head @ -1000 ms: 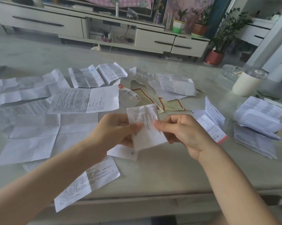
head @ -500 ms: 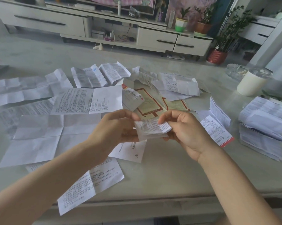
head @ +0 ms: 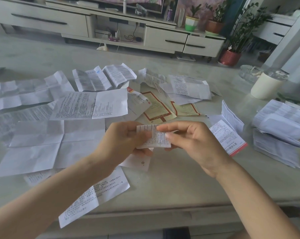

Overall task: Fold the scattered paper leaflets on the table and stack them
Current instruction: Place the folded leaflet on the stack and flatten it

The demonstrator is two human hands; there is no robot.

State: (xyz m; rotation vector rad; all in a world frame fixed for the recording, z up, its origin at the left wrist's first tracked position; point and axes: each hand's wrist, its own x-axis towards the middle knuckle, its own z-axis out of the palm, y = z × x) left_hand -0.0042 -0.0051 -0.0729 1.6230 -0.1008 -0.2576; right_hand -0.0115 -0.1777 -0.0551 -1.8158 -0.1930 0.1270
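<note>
- Done so far: a stack of folded leaflets sits at the right of the desk, near a white cup; it looks loose, its edges fanning out.
- In hand: one small folded leaflet is held above the desk, at the middle of the view and clear of the surface.
- The left hand pinches its left edge, thumb on top and fingers under; the right hand grips its right side with the fingertips on the printed face.
- Left to do: most of the job, by my reckoning. Many sheets lie open across the left and far side, among them a big creased sheet, a printed sheet and a near sheet over the desk's edge.
- Facing: the printed face is turned up toward the camera, tilted slightly.
- Its long axis runs near to far, leaning a little left at the far end; the text lines run across it.
</note>
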